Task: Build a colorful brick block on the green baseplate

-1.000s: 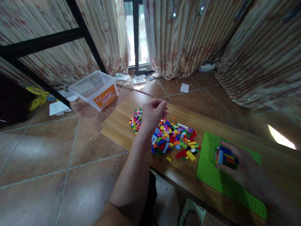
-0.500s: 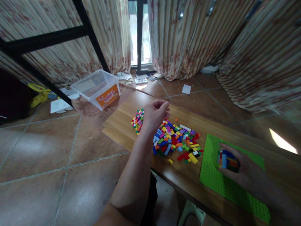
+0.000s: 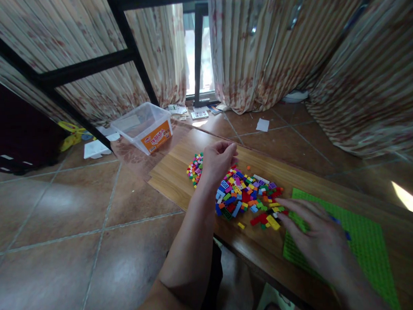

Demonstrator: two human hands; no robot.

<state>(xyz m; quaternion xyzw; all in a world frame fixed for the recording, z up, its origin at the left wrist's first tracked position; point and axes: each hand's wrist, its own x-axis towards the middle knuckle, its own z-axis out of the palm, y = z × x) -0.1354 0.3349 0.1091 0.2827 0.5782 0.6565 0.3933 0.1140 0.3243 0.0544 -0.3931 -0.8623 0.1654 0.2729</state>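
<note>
My left hand (image 3: pixel 221 160) hovers over the far side of the loose toy bricks (image 3: pixel 241 194). Its fingers are curled together, and whatever they may hold is hidden. Farther right, my right hand (image 3: pixel 316 237) is open above the green studded baseplate (image 3: pixel 368 244). Its thumb and fingers are apart, with the tips at the right edge of the brick pile, near some yellow and red pieces. Behind that hand, bits of a blue brick build (image 3: pixel 347 235) show on the baseplate; the rest of it is covered.
The wooden table (image 3: pixel 173 167) also bears a heap of small bright pieces (image 3: pixel 195 169) left of the main pile. A clear plastic bin (image 3: pixel 141 123) with an orange label stands past the table's left end. Curtains (image 3: pixel 273 48) and a dark metal frame (image 3: pixel 88 66) lie beyond.
My right hand has let go of the brick build, which now sits on the baseplate, and has moved left to the pile's edge. My left hand has kept its curled pose.
</note>
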